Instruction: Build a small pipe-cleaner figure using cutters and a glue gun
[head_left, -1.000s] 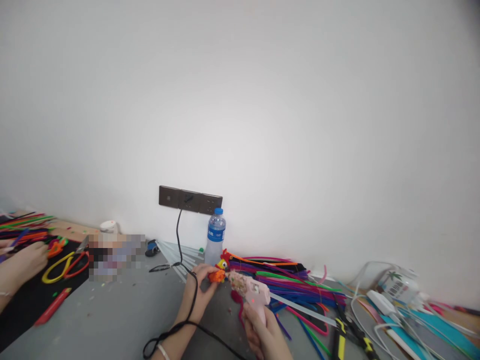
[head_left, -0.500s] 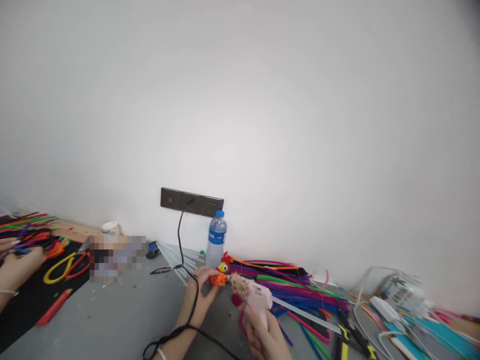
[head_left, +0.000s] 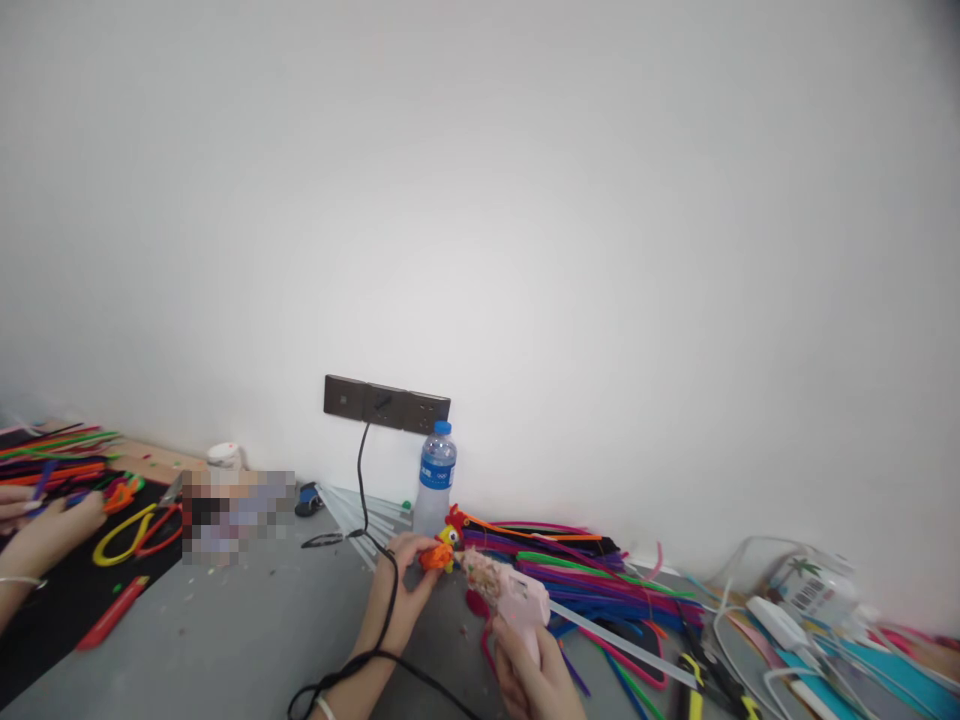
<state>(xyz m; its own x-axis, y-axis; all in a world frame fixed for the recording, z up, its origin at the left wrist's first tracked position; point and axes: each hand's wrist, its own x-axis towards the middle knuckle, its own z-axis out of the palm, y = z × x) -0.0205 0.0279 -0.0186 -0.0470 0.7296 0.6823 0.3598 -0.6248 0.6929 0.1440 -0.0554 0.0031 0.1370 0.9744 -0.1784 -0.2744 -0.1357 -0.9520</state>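
- Our left hand (head_left: 409, 574) has its grip pinched on the bird (head_left: 436, 557), near the bottle (head_left: 434, 484).
- The bird already has comb (head_left: 455, 516) and eye (head_left: 453, 537); what remains, we cannot tell.
- Our right hand (head_left: 531, 674) wraps its grip round the glue gun (head_left: 523, 602), just beside the bird.

This looks like a small craft workshop, or a room used as one, with a grey table (head_left: 262, 640) set along a plain white wall (head_left: 525, 250). The materials and tools show it: heaps of bright pipe cleaners (head_left: 581, 575), a fan of pale glue sticks (head_left: 341, 515), a pink glue gun (head_left: 525, 597), a pair of scissors (head_left: 148, 528) and yellow-and-black hand tools (head_left: 694, 692). The table is shared, since a co-worker's hand (head_left: 64, 528) is busy at the left above a black mat (head_left: 56, 645), and wall sockets (head_left: 397, 404) sit just above table height, a black cord (head_left: 361, 465) running down from them.
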